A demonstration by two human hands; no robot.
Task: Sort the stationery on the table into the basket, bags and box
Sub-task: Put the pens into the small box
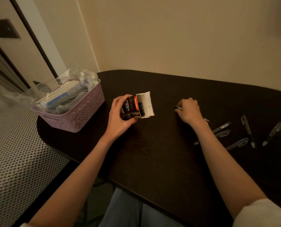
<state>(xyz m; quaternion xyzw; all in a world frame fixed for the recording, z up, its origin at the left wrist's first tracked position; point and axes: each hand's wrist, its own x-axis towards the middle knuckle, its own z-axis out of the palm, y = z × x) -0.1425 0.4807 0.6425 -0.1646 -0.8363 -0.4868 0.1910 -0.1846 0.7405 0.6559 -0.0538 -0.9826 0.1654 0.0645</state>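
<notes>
Sitting at the table's [152,161] left end, the basket [80,115] overhangs the rounded edge and looks as if a knock could tip it off. Nearer the middle, the left hand [118,115] grips the box [137,106], its open flap facing right with pen caps showing, so tilting it further could spill them. The right hand [188,111] pinches a pen [178,107] short of the box; five loose pens [221,128] near the right edge could roll off if the forearm brushes them.

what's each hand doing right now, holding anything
Left hand: grips the pen box, which has its flap open and pens inside.
Right hand: fingers curled round a pen over the table.
</notes>
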